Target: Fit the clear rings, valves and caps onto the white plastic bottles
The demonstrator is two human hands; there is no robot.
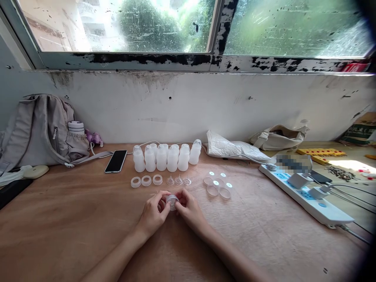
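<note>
Between my left hand (154, 211) and my right hand (188, 208) is a small translucent bottle ring (172, 202), gripped from both sides by thumbs and fingers just above the wooden table. My fingers cover part of it, so I cannot tell whether another piece sits inside. Beyond my hands, white bottle rings (146, 180) lie in a row, with clear bottle teats (178, 180) to their right. Behind them stand several frosted baby bottles (161, 158) with clear domed caps. Several clear discs (212, 190) and small white round pieces (216, 183) lie at the right.
A phone (116, 161) lies left of the bottles, near a grey backpack (38, 131). A white power strip (305, 196) with chargers and cables runs along the right. A silvery padded envelope (235, 148) and a beige bag (279, 137) rest by the wall.
</note>
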